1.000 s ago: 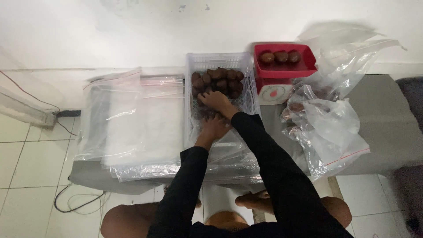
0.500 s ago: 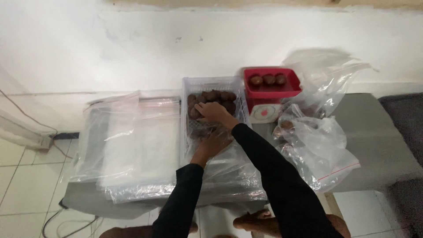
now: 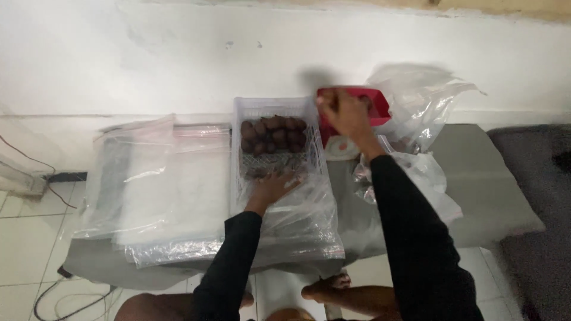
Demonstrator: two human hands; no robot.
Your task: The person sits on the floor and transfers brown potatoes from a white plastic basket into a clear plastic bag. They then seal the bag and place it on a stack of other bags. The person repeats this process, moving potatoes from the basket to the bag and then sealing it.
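Two bare hands in long black sleeves work over a low grey table (image 3: 488,178) set against a white wall (image 3: 178,53). Left hand (image 3: 275,189): lies flat, fingers spread and released, on a clear plastic bag (image 3: 297,226), its fingertips touching the near edge of the white perforated plastic basket (image 3: 250,110); it grasps nothing. The basket sits at the centre of the table with its far side against the wall, and a cluster of dark brown round fruits (image 3: 273,134) fills its far half, leaving the near half of the mesh floor bare. Right hand (image 3: 345,113): raised over the red rectangular plastic tray (image 3: 377,107), fingers curled at the tray's left rim; motion blur prevents telling whether they pinch the rim, hold a fruit or only touch. The red tray stands just right of the basket, on a small white weighing scale (image 3: 340,148) whose round face shows below the wrist. Crumpled clear plastic bags (image 3: 422,101) lie heaped behind and to the right of the tray, and another bag (image 3: 416,172) lies beside the right forearm, near the table's front. Left of the basket, a stack of flat transparent plastic bags (image 3: 154,190) covers the table and overhangs its front edge. White floor tiles (image 3: 24,238) and a dark cable (image 3: 65,303) appear at lower left; a dark grey cushion (image 3: 535,208) borders the table at right.
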